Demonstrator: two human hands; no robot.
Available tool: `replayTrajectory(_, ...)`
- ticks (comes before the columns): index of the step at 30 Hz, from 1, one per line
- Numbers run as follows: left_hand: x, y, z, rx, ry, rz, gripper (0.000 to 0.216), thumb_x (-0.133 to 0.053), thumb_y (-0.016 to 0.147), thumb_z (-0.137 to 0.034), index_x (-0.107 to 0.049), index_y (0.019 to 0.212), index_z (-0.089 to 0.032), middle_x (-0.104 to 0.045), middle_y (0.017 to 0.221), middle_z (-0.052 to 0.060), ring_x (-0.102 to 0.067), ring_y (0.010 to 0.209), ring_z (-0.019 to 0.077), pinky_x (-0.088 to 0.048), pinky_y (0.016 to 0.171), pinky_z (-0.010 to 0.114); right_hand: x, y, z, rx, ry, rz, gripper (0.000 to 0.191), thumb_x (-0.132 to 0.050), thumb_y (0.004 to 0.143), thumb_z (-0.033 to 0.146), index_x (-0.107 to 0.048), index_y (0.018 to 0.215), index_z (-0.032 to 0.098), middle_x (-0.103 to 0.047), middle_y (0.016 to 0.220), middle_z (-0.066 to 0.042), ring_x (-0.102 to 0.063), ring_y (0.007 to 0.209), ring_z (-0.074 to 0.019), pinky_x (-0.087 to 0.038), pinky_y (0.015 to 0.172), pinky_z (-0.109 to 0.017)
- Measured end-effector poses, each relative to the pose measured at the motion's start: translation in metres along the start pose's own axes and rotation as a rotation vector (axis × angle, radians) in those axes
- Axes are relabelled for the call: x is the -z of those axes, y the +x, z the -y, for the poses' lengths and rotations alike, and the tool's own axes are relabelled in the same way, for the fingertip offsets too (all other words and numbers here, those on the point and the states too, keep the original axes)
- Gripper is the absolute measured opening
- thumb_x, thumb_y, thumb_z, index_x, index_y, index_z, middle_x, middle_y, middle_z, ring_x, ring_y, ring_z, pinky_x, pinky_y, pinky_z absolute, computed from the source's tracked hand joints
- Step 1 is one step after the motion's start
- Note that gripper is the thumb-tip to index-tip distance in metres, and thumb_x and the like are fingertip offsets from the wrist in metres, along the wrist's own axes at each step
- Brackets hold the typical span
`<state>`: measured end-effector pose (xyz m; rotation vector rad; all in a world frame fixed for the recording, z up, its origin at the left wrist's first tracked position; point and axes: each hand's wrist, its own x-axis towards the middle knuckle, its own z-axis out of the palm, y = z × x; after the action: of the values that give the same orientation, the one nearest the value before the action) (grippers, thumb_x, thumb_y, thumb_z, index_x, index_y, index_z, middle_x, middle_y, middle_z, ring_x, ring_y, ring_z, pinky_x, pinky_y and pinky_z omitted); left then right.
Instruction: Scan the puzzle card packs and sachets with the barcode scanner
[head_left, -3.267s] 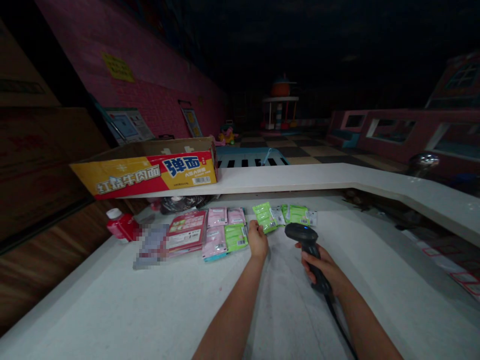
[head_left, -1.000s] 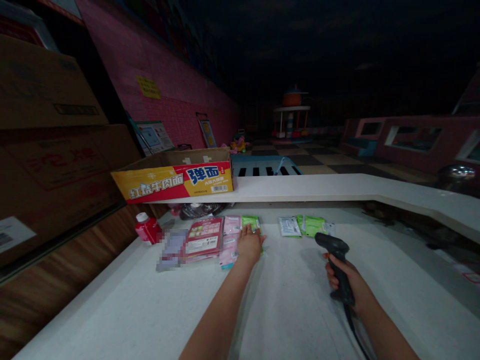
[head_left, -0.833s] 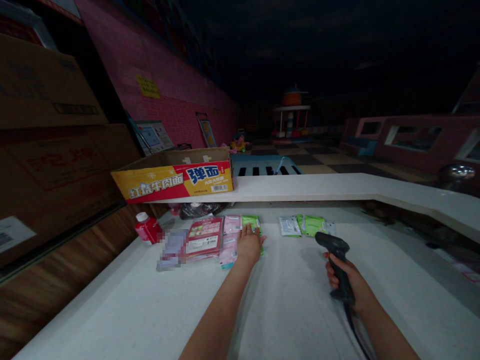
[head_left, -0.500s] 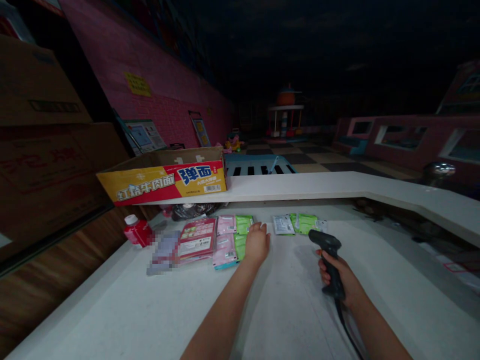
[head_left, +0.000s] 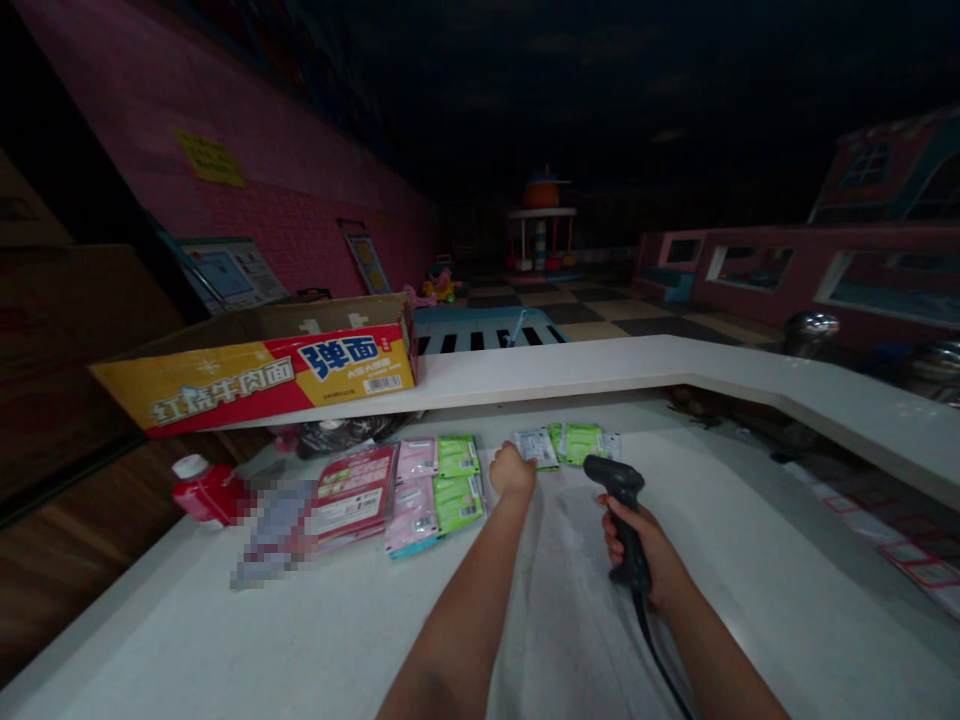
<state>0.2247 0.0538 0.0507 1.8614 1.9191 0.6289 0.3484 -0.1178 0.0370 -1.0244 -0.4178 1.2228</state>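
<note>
My right hand is wrapped round the grip of a black barcode scanner, its head aimed at the far packets and its cable trailing back along my arm. My left hand reaches forward on the white counter, fingers curled, touching the left edge of a whitish packet. More green packets lie just right of it. Left of my hand lie two green packets, pink packets and a red-and-white pack.
A yellow-and-red cardboard box sits on the raised white ledge. A red bottle with a white cap and a dark bag are at the counter's back left. Papers with red marks lie at far right.
My left hand left a green packet on the left pile and has moved right to the whitish packet. The scanner hand stayed about where it was. My head turned.
</note>
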Motion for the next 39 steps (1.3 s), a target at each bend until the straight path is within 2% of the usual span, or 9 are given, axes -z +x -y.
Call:
replayTrajectory(3, 0.001, 0.004, 0.003, 0.025, -0.053, 0.001, 0.033, -0.079, 0.068, -0.027, -0.066, 0.097, -0.017, -0.072, 0.106, 0.017, -0.068, 0.1, 0.0283, -0.047, 0.075, 0.029, 0.003, 0.003, 0.0, -0.013, -0.004, 0.013, 0.043, -0.083, 0.066, 0.044, -0.061, 0.091, 0.017, -0.055, 0.053, 0.005, -0.046, 0.037, -0.0081, -0.035, 0.033, -0.018)
replayTrajectory(6, 0.002, 0.006, 0.009, 0.027, -0.16, 0.011, 0.02, -0.078, 0.065, -0.023, -0.067, 0.079, -0.017, -0.074, 0.091, 0.012, -0.07, 0.089, 0.0266, -0.045, 0.068, 0.028, 0.006, 0.006, -0.002, -0.014, -0.004, 0.023, 0.04, -0.082, 0.067, 0.043, -0.061, 0.091, 0.018, -0.055, 0.053, 0.004, -0.047, 0.036, -0.0093, -0.036, 0.033, -0.019)
replayTrajectory(10, -0.001, -0.003, 0.021, -0.061, -0.298, -0.05, 0.01, -0.07, 0.069, -0.018, -0.061, 0.065, -0.017, -0.068, 0.07, 0.003, -0.065, 0.071, 0.0189, -0.04, 0.062, 0.025, 0.007, 0.007, -0.004, -0.011, 0.01, 0.023, 0.041, -0.083, 0.066, 0.042, -0.061, 0.091, 0.018, -0.055, 0.052, 0.005, -0.047, 0.036, -0.0095, -0.036, 0.032, -0.019)
replayTrajectory(13, -0.008, -0.016, 0.033, -0.156, -0.436, -0.121, 0.005, -0.061, 0.076, -0.02, -0.06, 0.071, -0.018, -0.062, 0.066, -0.001, -0.059, 0.064, 0.0149, -0.038, 0.061, 0.023, 0.005, 0.006, -0.002, 0.0, -0.004, 0.023, 0.042, -0.083, 0.065, 0.043, -0.061, 0.09, 0.018, -0.055, 0.052, 0.005, -0.047, 0.036, -0.009, -0.036, 0.032, -0.019)
replayTrajectory(16, -0.016, -0.027, 0.044, -0.218, -0.552, -0.145, 0.012, -0.057, 0.08, -0.029, -0.059, 0.074, -0.018, -0.056, 0.061, -0.002, -0.053, 0.059, 0.0139, -0.036, 0.058, 0.023, 0.003, 0.002, 0.0, 0.015, -0.047, 0.042, 0.043, -0.083, 0.065, 0.045, -0.061, 0.091, 0.018, -0.056, 0.052, 0.005, -0.047, 0.036, -0.0087, -0.036, 0.033, -0.019)
replayTrajectory(22, -0.024, -0.029, 0.053, -0.188, -0.739, -0.222, 0.021, -0.052, 0.083, -0.038, -0.06, 0.081, -0.018, -0.06, 0.068, 0.0, -0.056, 0.063, 0.0151, -0.041, 0.061, 0.024, 0.001, -0.011, 0.003, 0.038, -0.237, 0.135, 0.045, -0.079, 0.07, 0.047, -0.06, 0.1, 0.019, -0.055, 0.052, 0.006, -0.044, 0.034, -0.0082, -0.034, 0.032, -0.018)
replayTrajectory(26, -0.024, -0.028, 0.054, -0.179, -0.768, -0.316, 0.02, -0.051, 0.086, -0.035, -0.06, 0.086, -0.018, -0.064, 0.075, 0.003, -0.059, 0.071, 0.0173, -0.045, 0.068, 0.027, 0.003, -0.021, 0.004, 0.05, -0.404, 0.257, 0.047, -0.077, 0.073, 0.047, -0.059, 0.106, 0.019, -0.054, 0.054, 0.007, -0.044, 0.034, -0.0084, -0.033, 0.032, -0.019)
replayTrajectory(30, -0.026, -0.029, 0.054, -0.177, -0.8, -0.355, 0.017, -0.051, 0.086, -0.033, -0.058, 0.085, -0.018, -0.063, 0.075, 0.003, -0.059, 0.071, 0.018, -0.045, 0.07, 0.029, 0.006, -0.026, 0.007, 0.067, -0.565, 0.36, 0.046, -0.074, 0.074, 0.05, -0.058, 0.103, 0.018, -0.052, 0.052, 0.007, -0.044, 0.034, -0.0084, -0.032, 0.034, -0.02)
replayTrajectory(39, -0.025, -0.032, 0.053, -0.161, -0.812, -0.343, 0.018, -0.047, 0.088, -0.032, -0.058, 0.086, -0.018, -0.061, 0.073, 0.002, -0.057, 0.067, 0.0169, -0.043, 0.064, 0.028, 0.008, -0.03, 0.011, 0.039, -0.639, 0.364, 0.045, -0.073, 0.074, 0.054, -0.056, 0.099, 0.02, -0.052, 0.051, 0.007, -0.044, 0.035, -0.0085, -0.033, 0.036, -0.02)
